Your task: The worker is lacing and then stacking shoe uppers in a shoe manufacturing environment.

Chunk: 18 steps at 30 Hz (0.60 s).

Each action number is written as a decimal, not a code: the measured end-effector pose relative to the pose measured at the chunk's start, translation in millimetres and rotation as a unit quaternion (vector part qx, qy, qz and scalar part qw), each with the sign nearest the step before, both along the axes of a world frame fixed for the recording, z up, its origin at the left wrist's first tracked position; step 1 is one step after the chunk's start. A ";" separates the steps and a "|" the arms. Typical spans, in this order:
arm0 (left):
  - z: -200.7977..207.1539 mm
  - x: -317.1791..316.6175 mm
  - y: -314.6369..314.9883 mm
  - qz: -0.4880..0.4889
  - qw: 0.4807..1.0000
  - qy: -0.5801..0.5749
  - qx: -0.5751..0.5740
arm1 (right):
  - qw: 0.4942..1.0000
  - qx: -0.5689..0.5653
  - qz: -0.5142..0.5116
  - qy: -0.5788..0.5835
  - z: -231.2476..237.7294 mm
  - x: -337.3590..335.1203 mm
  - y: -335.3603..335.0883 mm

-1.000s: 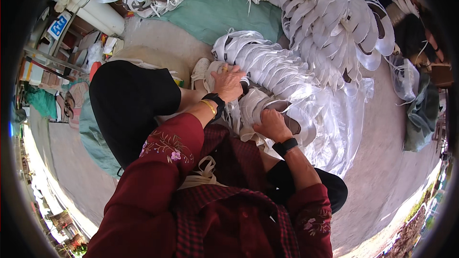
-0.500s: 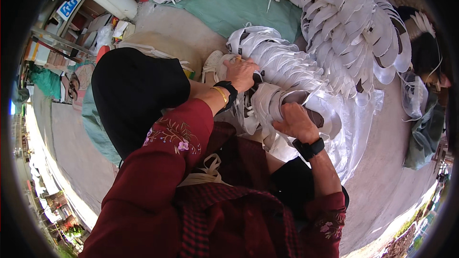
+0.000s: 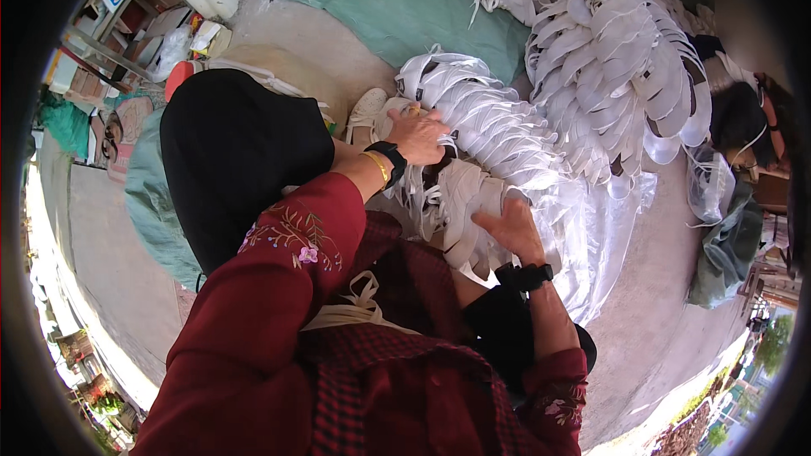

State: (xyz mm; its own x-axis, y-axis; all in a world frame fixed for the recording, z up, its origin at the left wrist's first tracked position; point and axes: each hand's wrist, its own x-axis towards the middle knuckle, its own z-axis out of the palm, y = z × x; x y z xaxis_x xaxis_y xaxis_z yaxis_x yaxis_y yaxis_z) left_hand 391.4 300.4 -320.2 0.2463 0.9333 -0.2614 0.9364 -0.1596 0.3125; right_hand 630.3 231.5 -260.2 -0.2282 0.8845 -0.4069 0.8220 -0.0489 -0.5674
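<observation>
In front of me, white shoe uppers with loose laces lie nested in a long row (image 3: 481, 105). A white shoe upper (image 3: 465, 203) rests at the near end, over my lap. My left hand (image 3: 418, 137) is closed over the lace side of the uppers at the left, its fingertips partly hidden among them. My right hand (image 3: 514, 228) is at the right edge of the nearer upper. Its thumb lies across the white material and its fingers curl at the edge, partly hidden. Dark lining (image 3: 435, 171) shows between the pieces below my left hand.
A larger pile of white uppers (image 3: 621, 67) rises at the back right. More lie along the far edge on a green sheet (image 3: 422, 17). Clear plastic sheeting (image 3: 600, 245) spreads under the row. A black-covered knee (image 3: 241, 169) is at the left; a dark green bag (image 3: 731, 241) stands far right.
The near upper has turned, so its dark inner opening no longer shows and its white outside faces up. My right hand has shifted slightly left; my left hand stays on the uppers.
</observation>
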 end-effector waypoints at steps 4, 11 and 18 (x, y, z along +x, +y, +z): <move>-8.0 -4.3 12.9 -0.042 0.999 0.004 0.000 | 0.998 0.046 -0.020 0.042 -37.6 -39.1 -0.5; -12.3 -8.9 32.3 -0.104 0.986 -0.082 -0.102 | 0.982 0.079 -0.087 0.148 -81.2 -46.4 2.8; 7.2 65.9 -14.2 -0.019 0.989 -0.063 0.132 | 0.876 -0.119 -0.265 0.385 -99.0 -24.9 -7.5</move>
